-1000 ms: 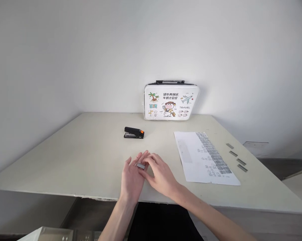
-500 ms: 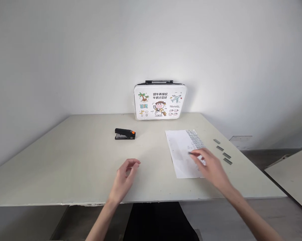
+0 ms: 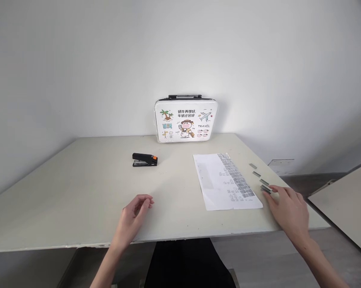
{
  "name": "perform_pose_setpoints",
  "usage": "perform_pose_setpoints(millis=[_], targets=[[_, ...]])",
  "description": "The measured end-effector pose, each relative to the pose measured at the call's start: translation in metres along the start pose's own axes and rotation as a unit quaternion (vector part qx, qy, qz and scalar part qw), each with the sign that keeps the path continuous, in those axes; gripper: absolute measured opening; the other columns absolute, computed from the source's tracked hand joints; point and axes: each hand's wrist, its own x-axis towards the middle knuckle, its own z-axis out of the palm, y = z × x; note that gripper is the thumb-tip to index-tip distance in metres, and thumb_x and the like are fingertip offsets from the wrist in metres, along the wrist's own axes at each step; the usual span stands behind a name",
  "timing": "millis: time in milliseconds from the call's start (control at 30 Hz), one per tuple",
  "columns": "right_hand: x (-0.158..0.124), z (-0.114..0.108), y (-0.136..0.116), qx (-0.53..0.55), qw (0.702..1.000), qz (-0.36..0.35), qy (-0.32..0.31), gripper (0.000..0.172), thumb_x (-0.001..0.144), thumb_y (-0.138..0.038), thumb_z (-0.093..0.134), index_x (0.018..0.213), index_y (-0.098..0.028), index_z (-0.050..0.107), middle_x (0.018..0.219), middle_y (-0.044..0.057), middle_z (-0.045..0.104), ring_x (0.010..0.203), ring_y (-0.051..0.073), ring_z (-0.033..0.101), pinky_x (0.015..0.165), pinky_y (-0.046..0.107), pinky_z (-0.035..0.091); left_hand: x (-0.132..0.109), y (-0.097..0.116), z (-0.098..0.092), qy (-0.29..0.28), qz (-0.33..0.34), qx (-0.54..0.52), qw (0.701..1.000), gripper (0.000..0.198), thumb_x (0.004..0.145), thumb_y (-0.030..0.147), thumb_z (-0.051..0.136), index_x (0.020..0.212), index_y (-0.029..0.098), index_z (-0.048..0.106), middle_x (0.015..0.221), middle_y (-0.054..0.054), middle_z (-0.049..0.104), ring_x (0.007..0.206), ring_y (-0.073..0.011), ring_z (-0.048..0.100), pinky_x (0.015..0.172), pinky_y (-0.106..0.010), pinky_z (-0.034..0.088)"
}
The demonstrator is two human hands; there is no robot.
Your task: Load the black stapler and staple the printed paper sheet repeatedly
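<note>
My right hand (image 3: 290, 210) is at the right side of the table, its thumb and forefinger pinching a staple strip (image 3: 266, 189). That strip is at the near end of a slanting row of grey staple strips (image 3: 256, 174); whether it rests on another strip there is hard to tell. My left hand (image 3: 134, 214) rests near the table's front edge, fingers loosely curled in towards the thumb and nothing in them. A black stapler (image 3: 144, 160) with an orange patch lies beyond my left hand. Left of the strips lies a printed sheet of paper (image 3: 212, 188).
A white case (image 3: 186, 120) with cartoon pictures and a black handle stands against the wall at the back of the pale table (image 3: 87, 192). To the right, past a gap, is another light surface (image 3: 348, 204).
My right hand has moved right, from over the paper to the row of staple strips, carrying a strip. My left hand stays by the front edge. The view has shifted slightly.
</note>
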Motion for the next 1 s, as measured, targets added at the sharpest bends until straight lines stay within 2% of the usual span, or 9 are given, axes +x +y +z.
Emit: perform_pose_setpoints(millis=[100, 167, 267, 333, 400, 467, 600, 767, 1000], targets=[[-0.007, -0.009, -0.03, 0.111, 0.994, 0.003, -0.023, 0.041, 0.098, -0.058, 0.047, 0.108, -0.024, 0.067, 0.107, 0.015, 0.072, 0.104, 0.036, 0.066, 0.082, 0.047, 0.053, -0.002, -0.001, 0.001, 0.006, 0.0, -0.005, 1.0, 0.042, 0.096, 0.062, 0.059, 0.1, 0.023, 0.072, 0.101, -0.008, 0.076, 0.096, -0.0256, 0.072, 0.09, -0.035, 0.054], [-0.014, -0.018, -0.061, 0.211, 0.974, -0.007, -0.087, 0.032, 0.099, -0.055, 0.052, 0.104, -0.027, 0.066, 0.103, 0.01, 0.073, 0.091, 0.029, 0.068, 0.076, 0.041, 0.054, -0.003, -0.001, 0.002, 0.01, 0.0, -0.002, 1.0, 0.042, 0.096, 0.062, 0.059, 0.101, 0.023, 0.072, 0.102, -0.008, 0.076, 0.095, -0.0252, 0.072, 0.089, -0.034, 0.054], [-0.027, -0.032, -0.114, 0.324, 0.92, -0.03, -0.218, 0.029, 0.104, -0.052, 0.05, 0.1, -0.028, 0.068, 0.095, 0.006, 0.074, 0.076, 0.023, 0.064, 0.059, 0.033, 0.048, -0.004, -0.002, 0.002, 0.018, -0.001, 0.013, 1.0, 0.041, 0.096, 0.061, 0.06, 0.101, 0.023, 0.073, 0.1, -0.008, 0.077, 0.092, -0.0249, 0.072, 0.084, -0.033, 0.055], [-0.035, -0.039, -0.146, 0.381, 0.877, -0.061, -0.286, 0.031, 0.106, -0.05, 0.049, 0.095, -0.028, 0.068, 0.082, 0.004, 0.071, 0.064, 0.02, 0.058, 0.056, 0.032, 0.045, -0.004, -0.001, 0.003, 0.022, 0.0, 0.024, 0.999, 0.04, 0.095, 0.061, 0.06, 0.101, 0.024, 0.074, 0.097, -0.008, 0.077, 0.089, -0.0248, 0.072, 0.08, -0.032, 0.055], [-0.04, -0.043, -0.171, 0.426, 0.836, -0.086, -0.334, 0.032, 0.107, -0.048, 0.048, 0.092, -0.027, 0.067, 0.076, 0.001, 0.068, 0.062, 0.018, 0.056, 0.056, 0.03, 0.044, -0.004, 0.0, 0.003, 0.024, 0.001, 0.033, 0.999, 0.041, 0.095, 0.062, 0.06, 0.101, 0.024, 0.074, 0.095, -0.008, 0.077, 0.087, -0.0244, 0.071, 0.078, -0.031, 0.055], [-0.044, -0.045, -0.187, 0.445, 0.813, -0.106, -0.362, 0.032, 0.107, -0.046, 0.048, 0.089, -0.026, 0.065, 0.072, 0.0, 0.065, 0.06, 0.017, 0.055, 0.057, 0.029, 0.043, -0.004, 0.001, 0.003, 0.027, 0.002, 0.039, 0.999, 0.041, 0.095, 0.061, 0.059, 0.101, 0.024, 0.074, 0.094, -0.007, 0.076, 0.086, -0.0238, 0.071, 0.077, -0.031, 0.054], [-0.049, -0.044, -0.197, 0.436, 0.815, -0.117, -0.364, 0.03, 0.106, -0.042, 0.051, 0.085, -0.025, 0.062, 0.069, -0.002, 0.061, 0.059, 0.015, 0.053, 0.057, 0.028, 0.04, -0.005, 0.001, 0.003, 0.032, 0.003, 0.036, 0.999, 0.039, 0.096, 0.06, 0.059, 0.102, 0.024, 0.074, 0.093, -0.007, 0.076, 0.084, -0.023, 0.07, 0.076, -0.03, 0.054], [-0.051, -0.044, -0.196, 0.453, 0.814, -0.084, -0.354, 0.031, 0.106, -0.043, 0.051, 0.084, -0.025, 0.061, 0.065, -0.003, 0.058, 0.058, 0.015, 0.052, 0.056, 0.027, 0.04, -0.006, 0.001, 0.003, 0.036, -0.003, 0.033, 0.999, 0.039, 0.096, 0.06, 0.059, 0.102, 0.024, 0.073, 0.093, -0.007, 0.076, 0.084, -0.0235, 0.07, 0.076, -0.031, 0.053], [-0.052, -0.044, -0.197, 0.45, 0.815, -0.086, -0.354, 0.032, 0.106, -0.046, 0.049, 0.085, -0.026, 0.061, 0.065, -0.003, 0.057, 0.057, 0.016, 0.051, 0.056, 0.028, 0.039, -0.007, 0.004, 0.003, 0.037, 0.0, 0.032, 0.999, 0.038, 0.096, 0.059, 0.059, 0.101, 0.024, 0.073, 0.092, -0.006, 0.076, 0.082, -0.022, 0.07, 0.075, -0.029, 0.053]])
